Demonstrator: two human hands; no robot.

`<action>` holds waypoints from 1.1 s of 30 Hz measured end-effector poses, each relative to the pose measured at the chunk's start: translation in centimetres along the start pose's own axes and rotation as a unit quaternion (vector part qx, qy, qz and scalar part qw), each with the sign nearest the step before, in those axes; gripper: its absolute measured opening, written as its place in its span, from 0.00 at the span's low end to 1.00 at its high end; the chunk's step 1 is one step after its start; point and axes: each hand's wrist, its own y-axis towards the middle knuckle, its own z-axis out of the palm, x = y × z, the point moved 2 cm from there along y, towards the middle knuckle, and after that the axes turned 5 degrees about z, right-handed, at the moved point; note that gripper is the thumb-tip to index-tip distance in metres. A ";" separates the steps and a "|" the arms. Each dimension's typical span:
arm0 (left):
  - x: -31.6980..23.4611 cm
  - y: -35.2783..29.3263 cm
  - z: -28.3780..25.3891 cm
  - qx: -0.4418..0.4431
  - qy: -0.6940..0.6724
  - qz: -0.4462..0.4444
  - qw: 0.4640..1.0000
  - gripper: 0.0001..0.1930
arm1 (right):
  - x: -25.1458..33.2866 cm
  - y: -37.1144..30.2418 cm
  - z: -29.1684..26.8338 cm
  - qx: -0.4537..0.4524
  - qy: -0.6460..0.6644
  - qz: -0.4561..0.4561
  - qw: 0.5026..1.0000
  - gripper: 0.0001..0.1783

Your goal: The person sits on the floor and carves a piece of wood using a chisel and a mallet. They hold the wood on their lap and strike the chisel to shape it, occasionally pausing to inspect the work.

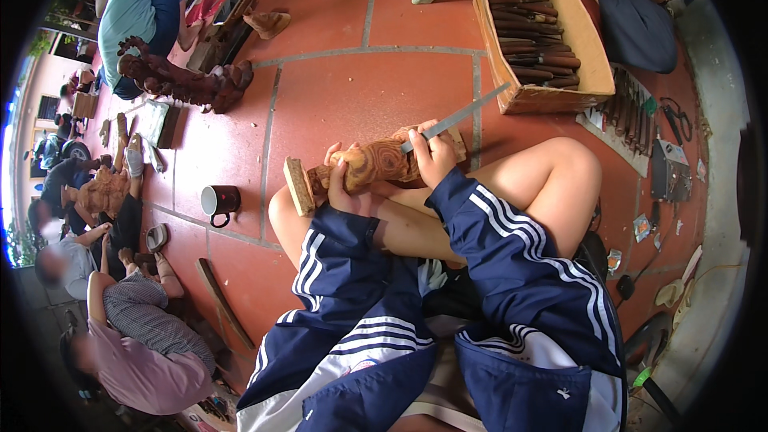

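Note:
A carved wooden piece [382, 158] with strong ring grain and a squared block at each end lies sideways across my bare lower legs. My left hand [344, 184] is wrapped around it near its left block. In my right hand [434, 157], closed at the carving's right part, is a long flat grey metal strip [468, 111], like a file or blade. One end meets the wood, while the other points up and right toward a cardboard box. Fingers hide part of the carving, and I cannot tell the strip's exact kind.
Wooden-handled tools [536, 44] fill the cardboard box [560, 99]. More tools [628, 116] and scissors [678, 118] lie right of it. A dark mug [220, 202], wooden stick [224, 304] and dark carved sculpture [192, 84] are on the left. Several people sit around on the tiled floor.

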 end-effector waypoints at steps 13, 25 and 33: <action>-0.1 -0.5 -0.2 -0.008 -0.006 -0.006 1.000 0.20 | -0.1 0.1 -0.1 0.064 0.168 0.046 0.983 0.10; -0.1 -0.3 0.6 -0.004 -0.048 0.017 0.999 0.17 | 0.5 0.9 -1.4 0.042 0.082 0.042 0.995 0.11; 0.3 0.0 -0.7 -0.004 -0.094 0.037 0.995 0.17 | 1.4 0.1 -1.1 0.114 0.074 0.040 0.990 0.07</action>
